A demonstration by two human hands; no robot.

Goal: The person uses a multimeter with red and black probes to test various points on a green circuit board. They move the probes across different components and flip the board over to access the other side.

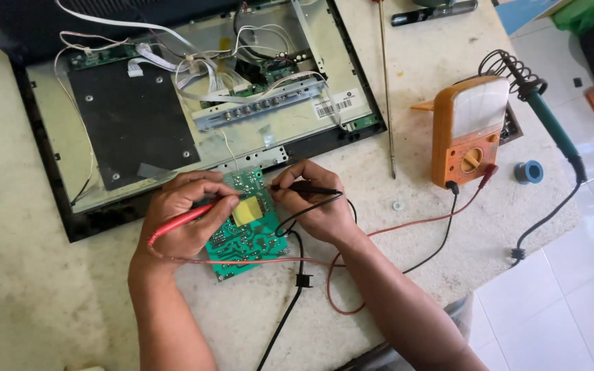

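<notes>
Your left hand (pixel 185 218) pinches the red probe (pixel 177 223) and your right hand (pixel 316 206) is closed on the black probe (pixel 309 188), both tips down on the one green circuit board (pixel 245 230) lying on the table (pixel 36 295) just beside the opened monitor (pixel 173 103). Probing looks underway (two probes, one orange multimeter (pixel 467 130), one soldering iron (pixel 551 127) lying unused); the board is out of the monitor.

You are working at a pale stone-look tabletop (pixel 49 295). Lying on it are an opened flat-screen chassis (pixel 194 96), a green circuit board (pixel 245 230) just beside its front edge, an orange meter (pixel 467 130), a green-handled soldering iron (pixel 551 124) on a wire stand, a blue solder spool (pixel 529 172), a thin metal rod (pixel 386 89) and a small washer (pixel 397 205)
</notes>
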